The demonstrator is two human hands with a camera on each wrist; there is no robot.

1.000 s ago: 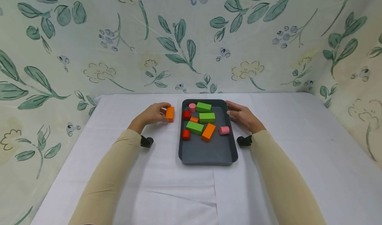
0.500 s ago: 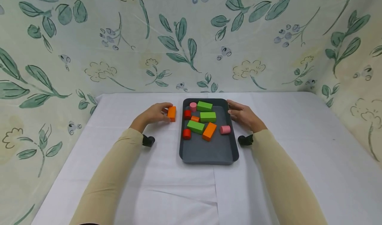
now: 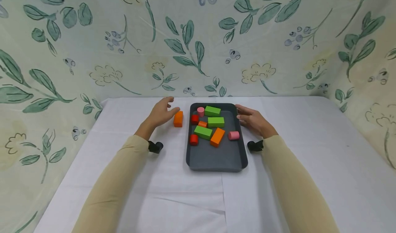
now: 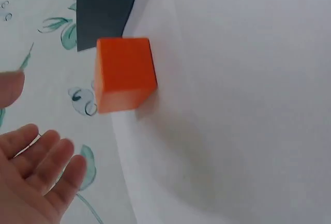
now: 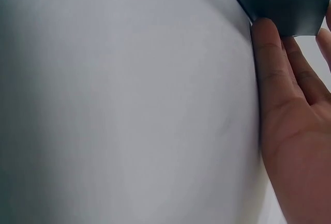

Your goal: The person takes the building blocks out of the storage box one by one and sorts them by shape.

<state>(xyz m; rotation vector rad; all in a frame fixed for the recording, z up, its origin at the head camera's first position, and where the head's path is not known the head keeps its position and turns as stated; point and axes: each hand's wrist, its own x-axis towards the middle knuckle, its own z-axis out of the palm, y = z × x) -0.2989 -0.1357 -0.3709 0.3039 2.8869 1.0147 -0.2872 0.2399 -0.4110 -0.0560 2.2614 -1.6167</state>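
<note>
Both grips wide: the right hand (image 3: 253, 122) touches the dark-grey rectangular tray (image 3: 216, 159); left of it, the left hand (image 3: 159, 112) nears an orange oblong block (image 3: 178, 120).

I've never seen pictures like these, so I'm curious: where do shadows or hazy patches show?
Head view: soft shadows on the white cloth beside the left sleeve and right sleeve; left wrist view: a broad, soft-edged shadow on the white cloth below the orange block; right wrist view: a dark, hazy left edge, and the tray dark, with little detail.
</note>
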